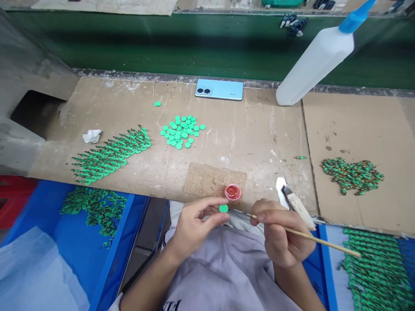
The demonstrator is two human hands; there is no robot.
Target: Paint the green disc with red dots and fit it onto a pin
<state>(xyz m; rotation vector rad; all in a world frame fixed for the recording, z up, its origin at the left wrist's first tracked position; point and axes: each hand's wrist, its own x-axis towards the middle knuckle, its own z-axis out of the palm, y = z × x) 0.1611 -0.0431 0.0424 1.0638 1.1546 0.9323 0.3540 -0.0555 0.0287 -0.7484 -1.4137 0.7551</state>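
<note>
Between the thumb and forefinger of my left hand is a round green disc. My right hand grips a thin wooden brush, its tip pointing left, close to the disc; whether they touch I cannot tell. Just beyond the disc, a small round dish of red liquid stands on a brown board at the table's front edge. Farther off lies a loose pile of green discs. To its left, discs with small dark pieces attached lie in slanting rows.
A blue phone and a white bottle are at the back. Small green-brown pieces lie heaped at right, with a flat-bladed tool nearer. Blue bins flank the lap; a white scrap lies left.
</note>
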